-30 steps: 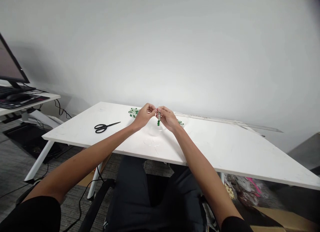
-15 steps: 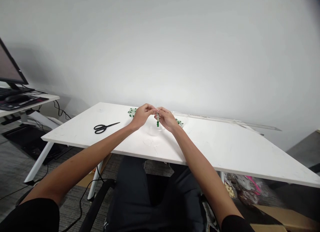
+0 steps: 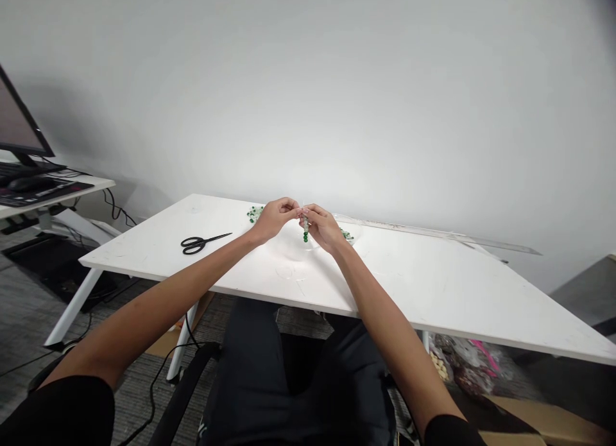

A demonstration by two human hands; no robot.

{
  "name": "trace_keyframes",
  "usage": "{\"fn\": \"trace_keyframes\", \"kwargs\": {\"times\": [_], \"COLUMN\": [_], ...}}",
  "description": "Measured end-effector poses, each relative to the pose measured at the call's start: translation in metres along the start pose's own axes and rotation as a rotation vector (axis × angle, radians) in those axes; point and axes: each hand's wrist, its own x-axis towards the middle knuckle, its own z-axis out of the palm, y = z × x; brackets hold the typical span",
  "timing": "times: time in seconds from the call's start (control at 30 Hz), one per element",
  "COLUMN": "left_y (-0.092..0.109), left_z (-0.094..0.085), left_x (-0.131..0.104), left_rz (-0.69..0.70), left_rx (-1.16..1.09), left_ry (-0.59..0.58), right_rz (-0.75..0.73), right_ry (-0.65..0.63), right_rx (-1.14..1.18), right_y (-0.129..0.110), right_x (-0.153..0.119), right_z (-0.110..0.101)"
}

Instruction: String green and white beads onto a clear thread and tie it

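Above the white table, my left hand (image 3: 277, 217) and my right hand (image 3: 324, 227) meet with fingertips pinched together. A short string of beads (image 3: 305, 231), pale at the top and dark green at the lower end, hangs from between them. The right fingers grip its upper end. What the left fingertips pinch at that same spot is too small to make out. Finished-looking green and white beads (image 3: 255, 214) lie behind the left wrist. More green and pale beads (image 3: 347, 237) show beside the right wrist, in what looks like a clear dish, partly hidden.
Black scissors (image 3: 199, 242) lie on the table (image 3: 462, 289) to the left. A long clear strip (image 3: 433, 231) runs along the back edge by the wall. Thin clear thread (image 3: 287, 273) rests near the front. A monitor (image 3: 22, 125) stands on another desk at far left.
Both hands stay pinched together at nearly the same spot, and the bead string still hangs between them. The view has shifted very slightly.
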Motion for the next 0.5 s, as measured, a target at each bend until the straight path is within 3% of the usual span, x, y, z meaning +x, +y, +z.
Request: {"fn": "trace_keyframes", "kwargs": {"times": [0.13, 0.33, 0.5], "left_y": [-0.0018, -0.0023, -0.0008], "left_z": [0.0022, 0.0017, 0.0003], "left_x": [-0.0004, -0.0006, 0.0009], "left_rz": [-0.011, -0.021, -0.028], "left_rx": [-0.093, -0.043, -0.019], "left_ry": [0.03, 0.068, 0.031], "right_rz": [0.003, 0.018, 0.031], "right_ry": [0.011, 0.013, 0.019], "right_rx": [0.038, 0.026, 0.033], "right_y": [-0.0005, -0.0045, -0.0064], "right_x": [0.0004, -0.0016, -0.0026], "right_z": [0.0002, 0.0026, 0.0044]}}
